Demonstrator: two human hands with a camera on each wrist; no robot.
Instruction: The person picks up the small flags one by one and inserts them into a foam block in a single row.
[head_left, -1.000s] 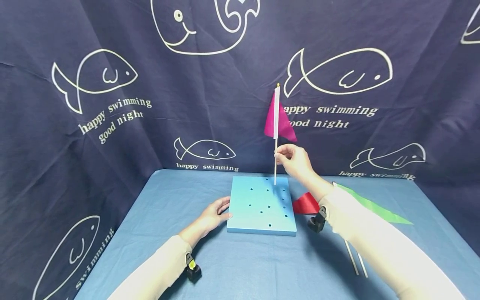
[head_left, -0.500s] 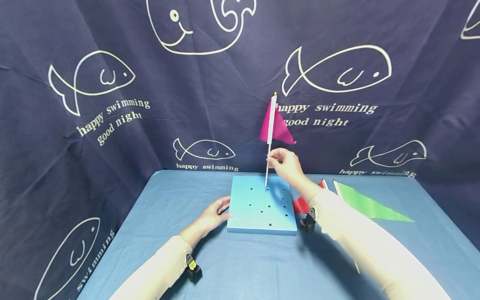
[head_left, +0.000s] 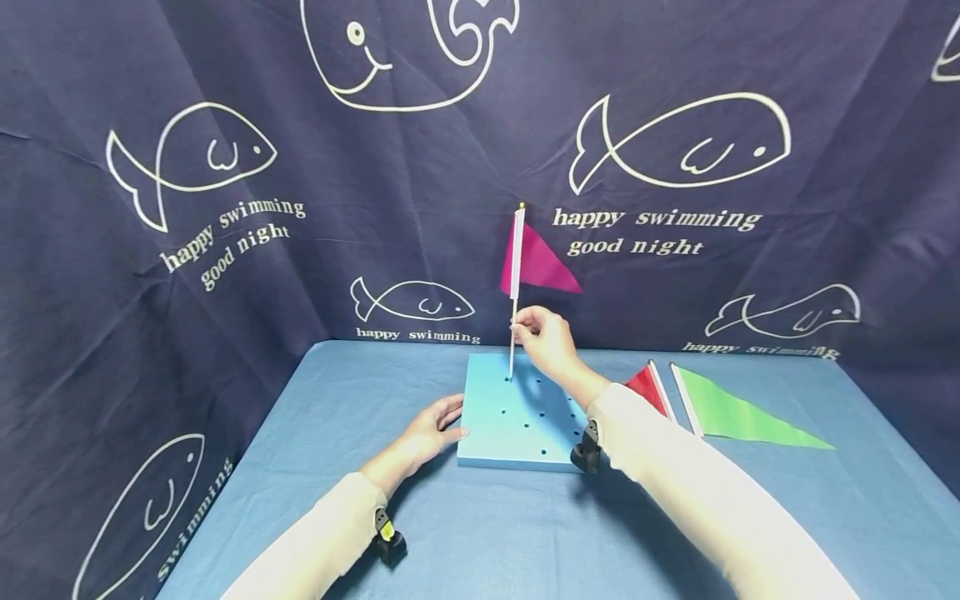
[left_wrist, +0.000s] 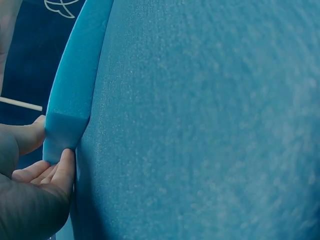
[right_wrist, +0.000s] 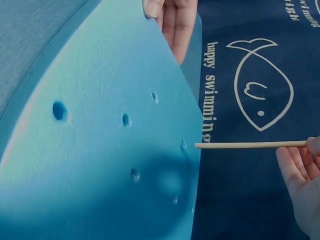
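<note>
My right hand pinches the thin wooden stick of a magenta pennant flag between thumb and fingers. The flag stands nearly upright, its cloth above the hand. Its bare lower tip is close to a hole at the far left of a light-blue board; in the right wrist view the stick ends just short of that hole. My left hand holds the board's left edge, its thumb on the top face and its fingers against the side. Several small holes dot the board's top.
Right of the board lie a red flag, partly hidden by my right sleeve, and a green flag. A blue cloth covers the table. Behind it hangs a dark blue curtain with fish drawings.
My right hand has carried the magenta flag leftward and slightly lower, from the board's far right part to its far left hole. The left hand and board have stayed put.
</note>
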